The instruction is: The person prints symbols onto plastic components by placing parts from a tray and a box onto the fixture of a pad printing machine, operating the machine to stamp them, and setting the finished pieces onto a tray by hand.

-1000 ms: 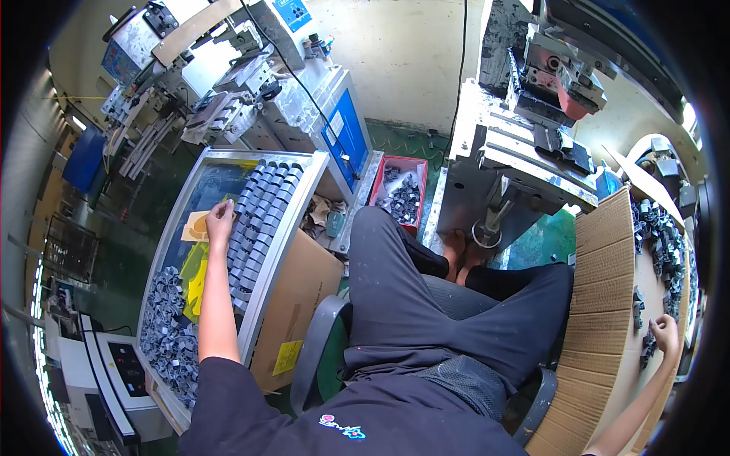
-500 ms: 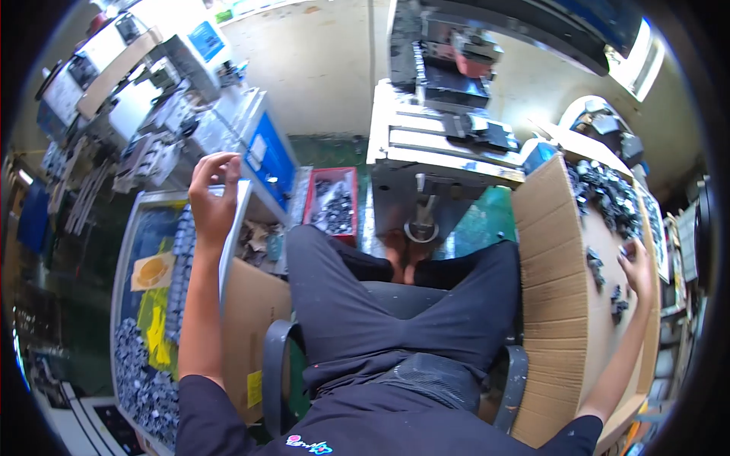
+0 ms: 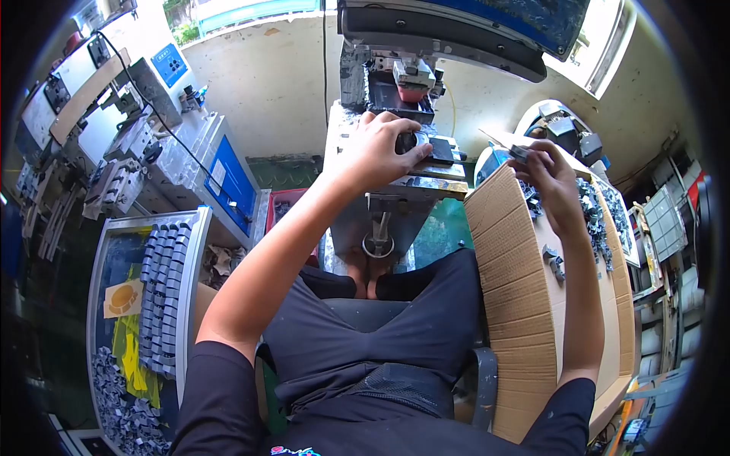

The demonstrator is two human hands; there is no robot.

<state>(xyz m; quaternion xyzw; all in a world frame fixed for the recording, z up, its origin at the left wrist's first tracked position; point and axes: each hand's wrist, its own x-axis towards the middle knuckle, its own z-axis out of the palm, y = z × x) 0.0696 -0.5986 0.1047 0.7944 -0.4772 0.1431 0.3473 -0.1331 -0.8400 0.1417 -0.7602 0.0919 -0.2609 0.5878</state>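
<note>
My left hand [image 3: 384, 150] reaches over the fixture of a bench machine [image 3: 437, 178]. Its thumb and fingers curve round a small dark part [image 3: 411, 143] on that fixture; the palm side is hidden. Just behind, a red pad [image 3: 412, 93] hangs under the machine's head. Above the edge of the cardboard box [image 3: 509, 304], my right hand [image 3: 553, 182] pinches a small grey plastic part [image 3: 519, 153] between thumb and fingers. Dark loose plastic parts [image 3: 593, 216] lie in the box below it.
At my left, a tray [image 3: 199, 251] holds grey parts in rows [image 3: 163, 292], loose grey parts [image 3: 125, 403], yellow sheeting [image 3: 131, 349] and a card with an orange disc [image 3: 123, 299]. A second machine [image 3: 228, 178] stands beyond it. A red bin [image 3: 283, 205] sits near my knees.
My left hand has moved from above the left tray onto the machine's fixture. The right hand has risen out of the box with a grey part. The view has turned slightly right.
</note>
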